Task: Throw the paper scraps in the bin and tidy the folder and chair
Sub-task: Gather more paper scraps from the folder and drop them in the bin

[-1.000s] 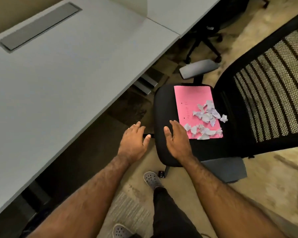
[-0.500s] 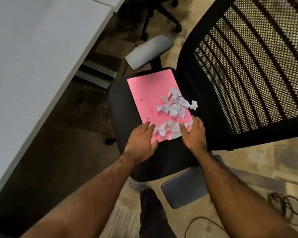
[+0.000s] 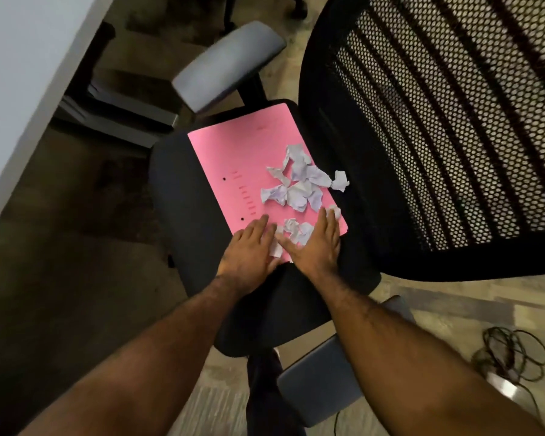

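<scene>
A pink folder (image 3: 243, 152) lies flat on the black seat of an office chair (image 3: 183, 190). Several crumpled white paper scraps (image 3: 296, 187) are scattered over the folder's right half, and one scrap (image 3: 340, 180) lies just off its right edge on the seat. My left hand (image 3: 249, 250) and my right hand (image 3: 315, 243) rest palm down, fingers apart, on the folder's near edge. A small cluster of scraps (image 3: 296, 232) sits between the two hands, touching the fingers. No bin is in view.
The chair's black mesh backrest (image 3: 453, 136) rises at the right, with grey armrests at the far side (image 3: 227, 64) and the near side (image 3: 318, 385). A light grey desk (image 3: 22, 77) runs along the left. A coiled black cable (image 3: 513, 354) lies on the floor at the right.
Both hands have moved from the seat's front edge onto the folder's near edge and closed in around the nearest scraps. The view has shifted closer to the chair.
</scene>
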A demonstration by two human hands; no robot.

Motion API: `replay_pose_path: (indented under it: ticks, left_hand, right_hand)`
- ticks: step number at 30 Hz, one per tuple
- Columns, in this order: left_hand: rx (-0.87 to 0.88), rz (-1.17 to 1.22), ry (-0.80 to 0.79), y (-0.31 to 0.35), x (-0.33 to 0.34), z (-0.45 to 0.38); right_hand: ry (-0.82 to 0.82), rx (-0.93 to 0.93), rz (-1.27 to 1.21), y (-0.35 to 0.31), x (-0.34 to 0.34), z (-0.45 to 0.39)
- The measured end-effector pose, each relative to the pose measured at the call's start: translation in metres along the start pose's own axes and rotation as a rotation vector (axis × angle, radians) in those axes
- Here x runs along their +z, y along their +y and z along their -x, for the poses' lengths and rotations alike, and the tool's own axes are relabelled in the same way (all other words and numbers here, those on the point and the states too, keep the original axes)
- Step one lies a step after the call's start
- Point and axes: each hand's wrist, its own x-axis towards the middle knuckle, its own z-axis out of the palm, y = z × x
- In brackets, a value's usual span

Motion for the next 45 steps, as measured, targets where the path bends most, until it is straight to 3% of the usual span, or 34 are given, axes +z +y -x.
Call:
replay_pose_path:
  ticks: [7,15,19,24,27,30,35,42,45]
  left_hand:
    - [0.133,-0.158,0.115,-0.015,0.009,-0.008]
    - [0.195,-0.169,0.271,-0.005,0.013,-0.032]
    - [0.241,-0.085,0.311,-0.013,0.013,-0.044]
    - [0.110,0.133,0.439,-0.018,-0.016,-0.069]
    - [0.083,0.216,0.504,-0.021,-0.038,-0.091]
    - [0.109,0.194,0.528,-0.024,-0.058,-0.113]
    - [0.110,0.089,0.421,-0.023,-0.074,-0.150]
    - [0.107,-0.066,0.072,-0.023,-0.062,-0.190]
    - [0.123,-0.096,0.071,-0.025,-0.051,-0.180]
  right_hand:
    - [0.207,-0.107,0.170,-0.001,0.034,0.004]
    - [0.368,-0.193,0.234,0.004,0.034,-0.019]
    - [0.372,-0.228,0.203,0.004,0.036,-0.030]
    - [0.384,-0.387,0.179,0.003,0.031,-0.036]
    - [0.350,-0.409,0.075,-0.007,0.025,-0.035]
    - [0.432,-0.396,-0.092,-0.023,0.011,-0.036]
    - [0.651,-0.289,-0.275,-0.038,-0.024,-0.066]
    - [0.317,-0.145,0.019,-0.032,-0.016,-0.110]
    - [0.267,-0.155,0.078,-0.030,0.002,-0.105]
